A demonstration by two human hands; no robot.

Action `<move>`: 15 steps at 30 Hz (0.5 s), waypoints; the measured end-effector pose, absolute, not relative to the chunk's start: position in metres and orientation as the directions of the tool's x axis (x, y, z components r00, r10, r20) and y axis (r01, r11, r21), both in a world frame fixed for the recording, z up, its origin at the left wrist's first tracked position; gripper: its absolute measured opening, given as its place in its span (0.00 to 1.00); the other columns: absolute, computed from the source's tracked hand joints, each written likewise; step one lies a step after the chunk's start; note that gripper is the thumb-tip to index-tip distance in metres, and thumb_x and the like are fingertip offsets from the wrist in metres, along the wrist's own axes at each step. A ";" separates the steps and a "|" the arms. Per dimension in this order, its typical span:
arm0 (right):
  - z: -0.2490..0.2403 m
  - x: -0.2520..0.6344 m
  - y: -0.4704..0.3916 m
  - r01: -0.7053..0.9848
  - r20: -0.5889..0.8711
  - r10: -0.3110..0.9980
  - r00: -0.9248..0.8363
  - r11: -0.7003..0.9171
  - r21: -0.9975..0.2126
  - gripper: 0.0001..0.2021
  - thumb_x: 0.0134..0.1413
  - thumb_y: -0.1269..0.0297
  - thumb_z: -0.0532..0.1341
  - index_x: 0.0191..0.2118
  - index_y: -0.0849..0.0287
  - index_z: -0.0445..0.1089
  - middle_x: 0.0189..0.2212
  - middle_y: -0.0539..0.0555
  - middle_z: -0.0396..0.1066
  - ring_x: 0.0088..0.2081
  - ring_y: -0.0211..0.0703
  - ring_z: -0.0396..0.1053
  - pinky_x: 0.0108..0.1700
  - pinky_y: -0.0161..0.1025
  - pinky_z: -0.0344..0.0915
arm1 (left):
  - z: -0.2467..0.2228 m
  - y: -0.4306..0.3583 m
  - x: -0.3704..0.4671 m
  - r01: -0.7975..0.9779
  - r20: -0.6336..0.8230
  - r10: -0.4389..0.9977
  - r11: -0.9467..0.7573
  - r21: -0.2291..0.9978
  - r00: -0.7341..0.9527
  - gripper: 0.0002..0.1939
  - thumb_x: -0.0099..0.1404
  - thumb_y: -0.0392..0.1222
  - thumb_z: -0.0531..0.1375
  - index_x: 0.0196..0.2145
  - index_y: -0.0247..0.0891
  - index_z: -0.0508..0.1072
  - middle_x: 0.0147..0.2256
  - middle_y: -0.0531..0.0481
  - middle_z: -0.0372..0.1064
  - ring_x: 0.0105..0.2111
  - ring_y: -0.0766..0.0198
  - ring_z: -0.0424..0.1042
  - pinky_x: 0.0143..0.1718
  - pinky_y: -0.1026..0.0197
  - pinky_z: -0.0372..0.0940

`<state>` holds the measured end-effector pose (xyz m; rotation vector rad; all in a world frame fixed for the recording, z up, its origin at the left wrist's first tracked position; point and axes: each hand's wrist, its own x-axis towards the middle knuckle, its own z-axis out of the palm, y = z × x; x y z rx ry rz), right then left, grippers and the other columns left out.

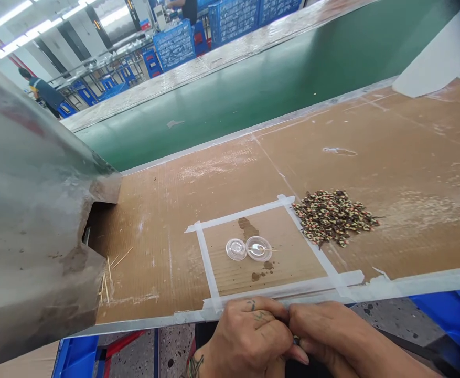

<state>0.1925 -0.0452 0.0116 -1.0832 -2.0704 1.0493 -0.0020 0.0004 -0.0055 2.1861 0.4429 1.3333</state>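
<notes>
At the near edge of a workbench, a person's left hand [249, 336] and right hand [332, 336] meet fingertip to fingertip, both pinched shut on a small dark part [295, 340] that barely shows between them; what the piece is cannot be made out. The hands hang just off the bench's front edge, over a speckled floor and the blue plastic crates [446, 315] below. Just beyond them, on the brown cardboard-covered bench top [154, 231], a square marked out in white tape [208, 262] frames two small clear plastic dishes [248, 249], side by side and touching, with dark stains close by. Right of the square, just outside the tape, lies a loose heap of small multicoloured pieces [334, 215]. A few thin wooden sticks [109, 273] lie at the left, beside a dented grey metal housing [29, 220]. Farther off runs a green conveyor belt [253, 89], then stacked blue mesh crates [174, 44] and other workers. The step in hand looks like fine assembly of one piece; the next move would call for a steady pinch and a short reach forward to the dishes or the heap.
</notes>
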 end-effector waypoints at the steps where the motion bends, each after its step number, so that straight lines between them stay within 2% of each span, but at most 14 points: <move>1: 0.012 0.193 -0.044 0.400 0.122 0.851 -0.511 0.360 -0.843 0.11 0.64 0.77 0.54 0.37 0.52 0.68 0.32 0.49 0.76 0.32 0.42 0.75 0.37 0.34 0.72 | -0.005 0.000 -0.002 0.018 0.709 0.533 -0.805 0.593 0.462 0.18 0.70 0.28 0.54 0.23 0.41 0.62 0.16 0.55 0.66 0.18 0.68 0.71 0.35 0.63 0.81; 5: 0.018 0.193 -0.040 0.374 0.134 0.848 -0.513 0.361 -0.855 0.12 0.62 0.78 0.55 0.39 0.52 0.68 0.38 0.50 0.79 0.37 0.42 0.78 0.44 0.34 0.75 | -0.001 0.002 0.000 0.033 0.705 0.532 -0.809 0.587 0.469 0.19 0.73 0.29 0.55 0.23 0.41 0.63 0.17 0.54 0.68 0.20 0.66 0.75 0.32 0.66 0.79; 8: 0.023 0.192 -0.038 0.365 0.157 0.860 -0.486 0.363 -0.857 0.12 0.61 0.79 0.55 0.37 0.51 0.68 0.32 0.47 0.78 0.32 0.40 0.77 0.43 0.32 0.75 | 0.001 0.004 0.000 0.024 0.702 0.518 -0.812 0.583 0.490 0.19 0.73 0.28 0.55 0.23 0.40 0.64 0.18 0.52 0.71 0.21 0.65 0.77 0.30 0.66 0.78; 9: 0.024 0.192 -0.038 0.362 0.161 0.861 -0.482 0.363 -0.858 0.13 0.60 0.79 0.55 0.38 0.51 0.68 0.33 0.46 0.78 0.33 0.39 0.78 0.43 0.31 0.75 | 0.001 0.005 0.000 0.017 0.701 0.516 -0.811 0.584 0.492 0.19 0.72 0.28 0.54 0.23 0.40 0.64 0.18 0.52 0.72 0.21 0.65 0.78 0.30 0.65 0.78; 12: 0.023 0.191 -0.038 0.354 0.162 0.858 -0.487 0.364 -0.862 0.14 0.58 0.80 0.56 0.41 0.51 0.69 0.43 0.47 0.82 0.41 0.40 0.81 0.46 0.31 0.75 | 0.001 0.006 0.001 0.020 0.691 0.513 -0.810 0.587 0.509 0.18 0.71 0.27 0.54 0.24 0.40 0.65 0.18 0.53 0.72 0.22 0.66 0.78 0.31 0.66 0.79; 15: 0.018 0.194 -0.040 0.357 0.143 0.868 -0.476 0.340 -0.870 0.13 0.60 0.79 0.55 0.39 0.51 0.69 0.39 0.46 0.81 0.37 0.39 0.80 0.43 0.32 0.74 | -0.001 0.007 0.003 0.040 0.698 0.517 -0.816 0.577 0.496 0.20 0.75 0.31 0.55 0.24 0.40 0.64 0.17 0.54 0.69 0.19 0.67 0.74 0.31 0.66 0.79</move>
